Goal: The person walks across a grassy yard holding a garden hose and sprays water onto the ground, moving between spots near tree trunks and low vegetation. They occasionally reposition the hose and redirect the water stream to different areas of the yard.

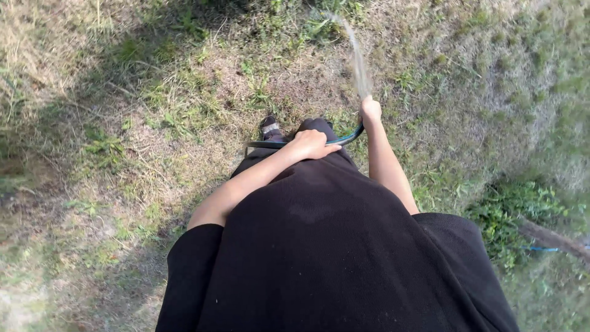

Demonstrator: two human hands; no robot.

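Both hands grip hose [344,139] — left hand [312,145], right hand [370,109]; water jet [356,55], probably, over patchy grass [153,110].

Dark teal hose [344,139], plain black dress [332,246] (unpatterned), patchy green-brown grass [153,110]

Open grass [184,92] lies ahead and left — nothing stands there. The dark hose [344,139] crosses between the 2 hands, just above the black skirt [319,233]. A leafy clump [516,209] and a branch [553,238] crowd the right.

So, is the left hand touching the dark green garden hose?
Touching. The head view shows the left hand resting over the dark green garden hose, fingers covering it with no gap.
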